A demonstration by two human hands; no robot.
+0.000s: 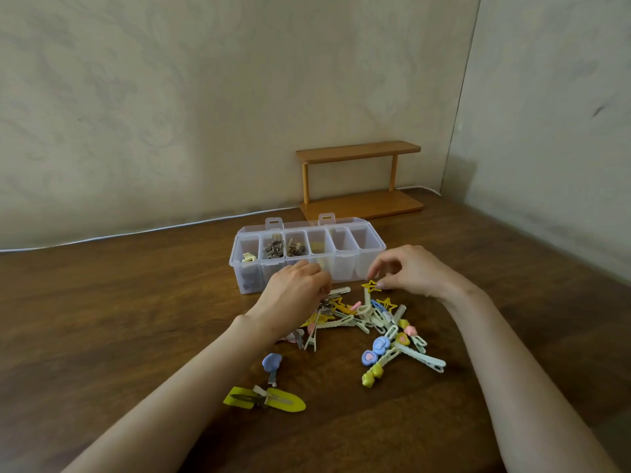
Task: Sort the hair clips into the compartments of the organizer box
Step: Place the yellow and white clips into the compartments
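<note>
brown wooden table (136,319), small wooden two-tier shelf (358,179) against wall, white cable (136,233) along table's back edge

Clear glossy plastic organizer box (345,268) on smooth, seemingly varnished wooden table (136,319).

Head-worn view, down over table (102,319)

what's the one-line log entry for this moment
phase: picking | left hand: fingers in clip pile, grip unclear | right hand: pinching yellow star clip | organizer box: open
</note>
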